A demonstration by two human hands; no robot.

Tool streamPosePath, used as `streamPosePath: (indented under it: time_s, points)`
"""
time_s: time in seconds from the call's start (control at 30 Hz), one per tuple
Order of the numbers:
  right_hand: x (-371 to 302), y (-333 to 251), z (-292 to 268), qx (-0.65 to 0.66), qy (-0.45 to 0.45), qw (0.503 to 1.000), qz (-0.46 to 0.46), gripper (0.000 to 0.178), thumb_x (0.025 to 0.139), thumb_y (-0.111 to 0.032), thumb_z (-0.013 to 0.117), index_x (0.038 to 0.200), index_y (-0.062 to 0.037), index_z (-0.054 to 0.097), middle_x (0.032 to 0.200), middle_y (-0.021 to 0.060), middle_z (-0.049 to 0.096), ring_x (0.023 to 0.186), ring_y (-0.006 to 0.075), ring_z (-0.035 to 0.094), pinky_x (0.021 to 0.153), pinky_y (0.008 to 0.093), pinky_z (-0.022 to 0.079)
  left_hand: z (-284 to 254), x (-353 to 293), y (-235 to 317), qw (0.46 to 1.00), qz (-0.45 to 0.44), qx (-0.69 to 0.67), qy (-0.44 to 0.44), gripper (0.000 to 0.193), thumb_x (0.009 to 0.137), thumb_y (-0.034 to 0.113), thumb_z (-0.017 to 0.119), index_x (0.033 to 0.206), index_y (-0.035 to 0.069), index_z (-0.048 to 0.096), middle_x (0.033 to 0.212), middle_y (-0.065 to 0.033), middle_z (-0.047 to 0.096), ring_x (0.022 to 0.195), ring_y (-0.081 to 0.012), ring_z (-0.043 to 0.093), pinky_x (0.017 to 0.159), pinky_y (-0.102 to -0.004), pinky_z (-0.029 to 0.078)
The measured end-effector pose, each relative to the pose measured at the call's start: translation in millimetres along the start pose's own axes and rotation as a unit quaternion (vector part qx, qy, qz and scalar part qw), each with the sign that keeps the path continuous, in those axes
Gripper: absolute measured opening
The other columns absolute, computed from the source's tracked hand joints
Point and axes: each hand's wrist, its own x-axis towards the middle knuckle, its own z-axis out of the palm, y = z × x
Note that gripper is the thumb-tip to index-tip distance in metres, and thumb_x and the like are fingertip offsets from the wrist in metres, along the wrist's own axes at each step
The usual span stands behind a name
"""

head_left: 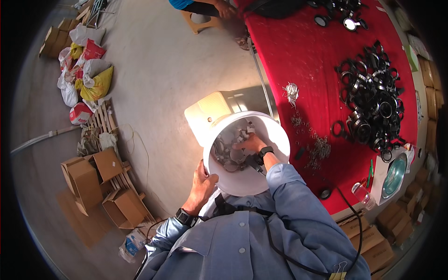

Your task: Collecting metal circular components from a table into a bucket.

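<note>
A white bucket (pixel 280 135) tilts in front of my body, its mouth facing up toward me. My left hand (pixel 203 183) grips its left side near the rim, thumb toward the front. Inside lie many grey, round, flat discs (pixel 229 154) and small pale pieces. My right hand (pixel 252 143) reaches into the bucket from the right, its fingers down among the discs. The fingertips blend into the pile, so what they hold, if anything, does not show. Beside that wrist, a dark part (pixel 254 162) rests in the bucket.
A red-covered table (pixel 312 60) stands on the right, bearing a heap of black ring-shaped parts (pixel 373 98) and small silvery pieces (pixel 319 149). A yellow stool (pixel 210 109) is behind the bucket. Cardboard boxes (pixel 84 182) and sacks (pixel 95 84) line the left. Another person's hand (pixel 225 9) shows at top.
</note>
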Motion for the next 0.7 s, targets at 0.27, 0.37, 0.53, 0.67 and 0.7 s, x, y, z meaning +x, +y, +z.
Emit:
streamPosePath:
  time_s: [0.27, 0.37, 0.53, 0.67, 0.7]
  points:
    - [1.0, -10.6, 1.3, -0.114, 0.004, 0.993, -0.003, 0.088, 0.055, -0.039, 0.091, 0.123, 0.0079, 0.061, 0.118, 0.0221, 0.067, 0.108, 0.0318, 0.064, 0.095, 0.0375, 0.049, 4.3, -2.9, 11.7, 1.000, -0.013, 0.006, 0.008, 0.051, 0.075, 0.000, 0.052, 0.126, -0.006, 0.049, 0.100, -0.0081, 0.060, 0.086, -0.0138, 0.054, 0.072, -0.0276, 0.047]
    - [7.0, -13.6, -2.0, -0.135, 0.011, 0.991, -0.006, 0.083, 0.056, -0.038, 0.091, 0.119, 0.0079, 0.063, 0.115, 0.0229, 0.068, 0.108, 0.0321, 0.065, 0.094, 0.0382, 0.050, 4.6, -3.2, 9.8, 1.000, -0.011, -0.017, 0.007, 0.052, 0.075, -0.001, 0.051, 0.127, -0.006, 0.048, 0.103, -0.0088, 0.060, 0.089, -0.0145, 0.055, 0.075, -0.0280, 0.048]
    - [20.9, -7.6, -14.0, -0.147, 0.024, 0.989, -0.022, 0.081, 0.055, -0.033, 0.091, 0.118, 0.0075, 0.062, 0.110, 0.0232, 0.069, 0.103, 0.0325, 0.067, 0.089, 0.0387, 0.052, 4.1, -0.6, -2.6, 0.993, -0.015, -0.120, 0.004, 0.054, 0.074, -0.007, 0.050, 0.128, -0.006, 0.047, 0.107, -0.0099, 0.060, 0.094, -0.0170, 0.058, 0.081, -0.0293, 0.050]
    - [6.2, -30.2, -19.7, -0.200, 0.067, 0.977, -0.042, 0.060, 0.057, -0.027, 0.091, 0.102, 0.0063, 0.069, 0.095, 0.0222, 0.072, 0.091, 0.0340, 0.069, 0.084, 0.0385, 0.053, 2.7, -0.3, -1.0, 0.990, -0.008, -0.137, -0.008, 0.056, 0.074, -0.009, 0.049, 0.129, -0.005, 0.047, 0.108, -0.0098, 0.060, 0.096, -0.0175, 0.058, 0.082, -0.0300, 0.051]
    - [2.6, -31.1, -22.5, -0.191, 0.079, 0.977, -0.054, 0.059, 0.057, -0.026, 0.091, 0.101, 0.0065, 0.069, 0.095, 0.0230, 0.072, 0.092, 0.0346, 0.069, 0.084, 0.0390, 0.053, 3.3, -0.4, 0.4, 0.991, -0.006, -0.134, -0.014, 0.056, 0.074, -0.009, 0.049, 0.130, -0.005, 0.047, 0.109, -0.0099, 0.060, 0.097, -0.0175, 0.058, 0.083, -0.0298, 0.050]
